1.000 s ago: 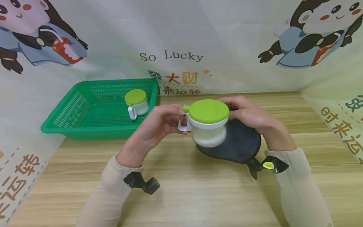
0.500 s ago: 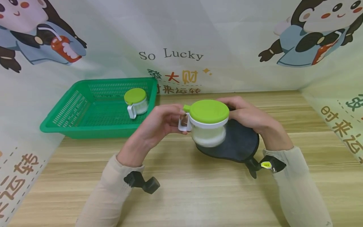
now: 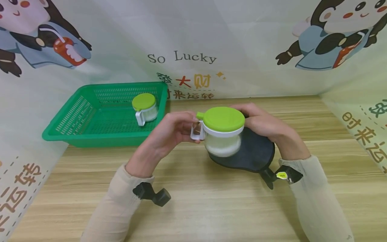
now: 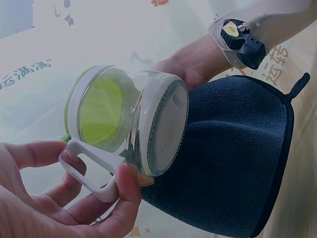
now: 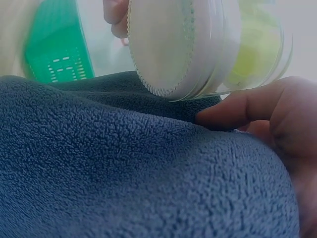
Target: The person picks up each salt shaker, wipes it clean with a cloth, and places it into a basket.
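A clear glass seasoning jar (image 3: 222,144) with a lime-green lid and a white collar is held up over the table. My left hand (image 3: 167,132) grips its white handle (image 4: 94,171), thumb and fingers around the loop. On the jar's other side, my right hand (image 3: 266,123) holds a dark blue-grey cloth (image 3: 258,151), whose fleecy face fills much of the right wrist view. Thumb and cloth lie right at the glass, and the other right fingers are mostly hidden. In the left wrist view the jar is tipped, showing its ridged base (image 4: 171,124).
At the back left stands a green plastic basket (image 3: 90,137) with slotted walls. A second jar (image 3: 145,107) with a green lid sits in its right end. Behind the wooden table (image 3: 199,208) hangs a printed backdrop (image 3: 248,40), which also covers both sides.
My right wrist and the hanging cloth have shifted slightly to the left. The jar and my left hand have stayed almost still.
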Available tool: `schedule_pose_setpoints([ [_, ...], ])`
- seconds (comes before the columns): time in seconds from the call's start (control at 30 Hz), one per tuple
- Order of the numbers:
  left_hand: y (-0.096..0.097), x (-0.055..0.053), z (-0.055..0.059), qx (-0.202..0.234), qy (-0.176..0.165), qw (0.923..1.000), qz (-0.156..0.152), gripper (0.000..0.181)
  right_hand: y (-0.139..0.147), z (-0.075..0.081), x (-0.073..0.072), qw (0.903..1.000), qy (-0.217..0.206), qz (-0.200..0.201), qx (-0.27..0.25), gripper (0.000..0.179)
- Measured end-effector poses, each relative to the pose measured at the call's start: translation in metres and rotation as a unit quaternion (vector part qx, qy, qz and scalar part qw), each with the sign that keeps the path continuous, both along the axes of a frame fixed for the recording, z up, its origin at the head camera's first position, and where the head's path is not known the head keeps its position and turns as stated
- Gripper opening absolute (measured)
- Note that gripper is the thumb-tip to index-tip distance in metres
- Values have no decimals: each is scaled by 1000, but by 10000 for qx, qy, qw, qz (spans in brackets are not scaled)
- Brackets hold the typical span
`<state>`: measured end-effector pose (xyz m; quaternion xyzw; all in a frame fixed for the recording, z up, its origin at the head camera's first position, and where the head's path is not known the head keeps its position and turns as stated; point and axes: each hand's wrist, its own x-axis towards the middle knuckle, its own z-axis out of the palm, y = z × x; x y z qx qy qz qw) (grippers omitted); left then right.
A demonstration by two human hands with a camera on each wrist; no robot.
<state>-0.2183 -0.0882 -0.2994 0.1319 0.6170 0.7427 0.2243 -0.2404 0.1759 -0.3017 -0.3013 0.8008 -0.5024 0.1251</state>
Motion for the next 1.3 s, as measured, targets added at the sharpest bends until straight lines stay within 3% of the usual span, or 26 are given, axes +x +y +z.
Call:
schedule_pose_setpoints([
  [0.83,1,-1,-2,-4,-106,9999,19,13,-2,-3,-2,9999,-82,-22,-85,50],
  [1.13,1,0,-1,89,-120,9999,-4,15,-3,-3,0,9996,-160,-128,-175,65],
  [1.3,-3,-1,1,146,-29,9999,13,16,2,3,2,9996,-182,-174,-151,56],
])
